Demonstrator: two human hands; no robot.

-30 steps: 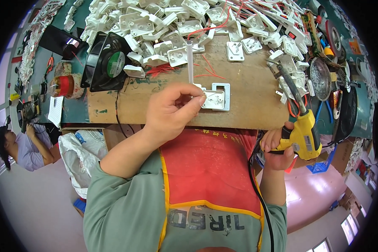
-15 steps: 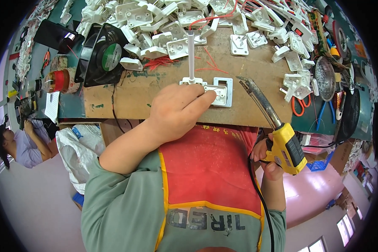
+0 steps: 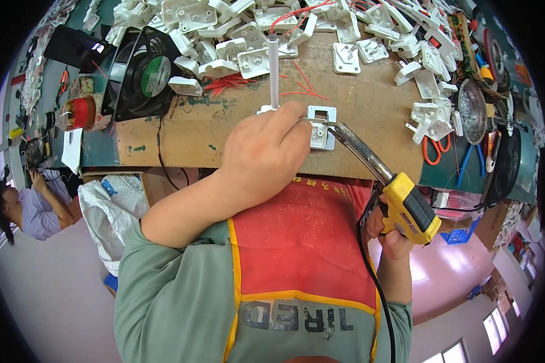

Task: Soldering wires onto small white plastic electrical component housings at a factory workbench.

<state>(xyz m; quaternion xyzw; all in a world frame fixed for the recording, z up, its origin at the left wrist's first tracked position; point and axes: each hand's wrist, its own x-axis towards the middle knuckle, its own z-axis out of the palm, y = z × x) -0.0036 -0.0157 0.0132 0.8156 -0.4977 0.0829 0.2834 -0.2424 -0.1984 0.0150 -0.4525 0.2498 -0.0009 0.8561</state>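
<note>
My right hand (image 3: 393, 237) grips the handle of a yellow soldering gun (image 3: 409, 209). Its long metal barrel slants up left, and the tip is over a small white plastic plug housing (image 3: 318, 137). That housing sits on a pale rectangular plate (image 3: 331, 141) with a square cut-out. Thumb and fingers of my left hand (image 3: 266, 145) are closed in a pinch at the housing's left side and cover part of it. A thin wire seems to run from these fingertips toward the tip. A white tube (image 3: 274, 72) with a red wire at its top stands just beyond the left hand.
White plug housings (image 3: 224, 48) are heaped along the back. A black fan (image 3: 142, 75) stands left, near cut red wires (image 3: 227, 85). Right are a round metal dish (image 3: 472, 109), red-handled scissors (image 3: 431, 151) and blue-handled pliers (image 3: 469, 166). Another person (image 3: 36, 199) sits far left.
The soldering gun has moved left and down, bringing its tip from right of the plate to over the housing. My left hand has shifted slightly right and covers more of the housing.
</note>
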